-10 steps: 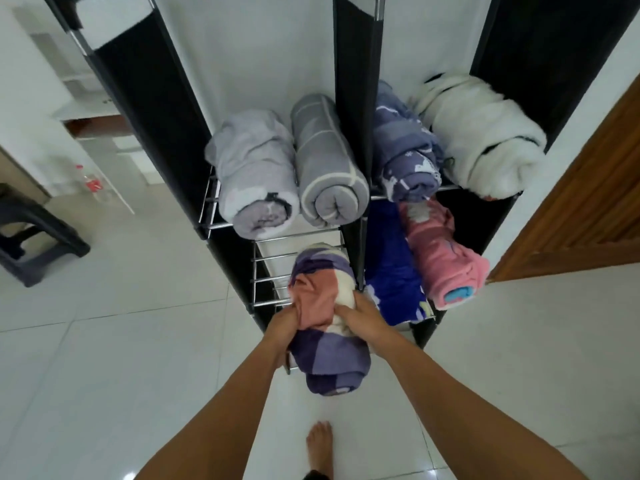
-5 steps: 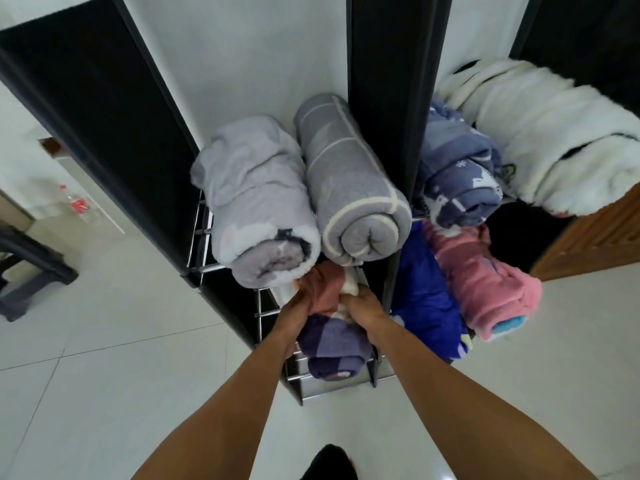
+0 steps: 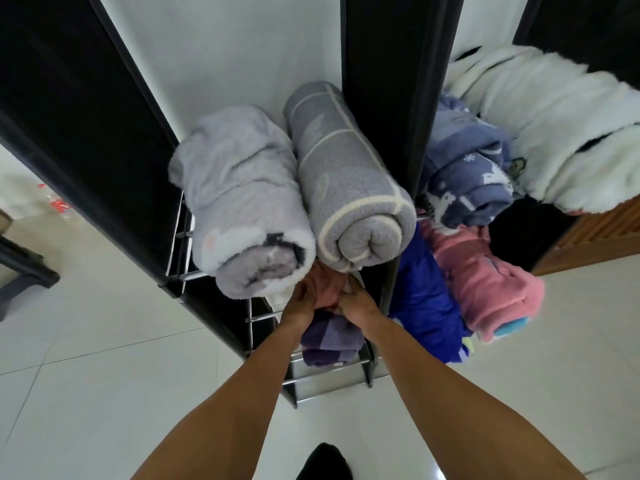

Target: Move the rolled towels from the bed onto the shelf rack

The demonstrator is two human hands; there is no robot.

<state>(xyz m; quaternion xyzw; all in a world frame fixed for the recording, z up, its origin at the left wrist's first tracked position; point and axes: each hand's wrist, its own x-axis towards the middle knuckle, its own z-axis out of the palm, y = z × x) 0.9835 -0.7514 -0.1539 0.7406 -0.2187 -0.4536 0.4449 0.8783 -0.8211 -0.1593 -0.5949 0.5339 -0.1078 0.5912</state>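
The rolled towels are all soft cloth with a matt, fluffy pile: the pale lilac towel, the grey towel with cream lines, the pink towel and the white towel, which looks the most shaggy. The shelf rack has thin rods of shiny bare metal and side panels of black matt fabric. The floor is of glossy pale tiles. At the right stands a panel of brown wood.

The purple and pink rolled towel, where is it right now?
In the head view it lies low at centre, on the lower left shelf beneath the grey lined towel, gripped by the left hand and right hand.
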